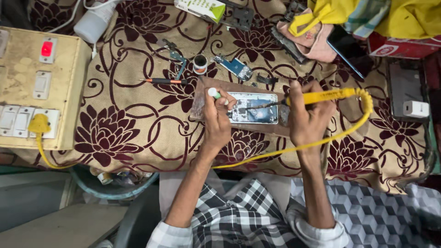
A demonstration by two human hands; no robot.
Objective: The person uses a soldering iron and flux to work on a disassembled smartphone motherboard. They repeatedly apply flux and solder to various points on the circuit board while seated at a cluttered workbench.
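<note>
Now two hands, one opened phone (pixel 254 108): left grip (pixel 216 120) round one white tube (pixel 214 93), right grip (pixel 308 117) round one yellow soldering iron (pixel 328 96).

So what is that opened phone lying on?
The opened phone lies on a brown wooden board, which rests on the flower-patterned cloth. The left hand and right hand cover the board's near edge; whatever lies under the cloth is hidden.

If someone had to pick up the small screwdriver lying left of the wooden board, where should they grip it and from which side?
Probably by the black and orange handle, mid-length, pinched from above. The screwdriver lies flat on the patterned cloth, crosswise, with its thin tip pointing left. Bare cloth lies in front of it; the tweezers crowd the far side.
</note>
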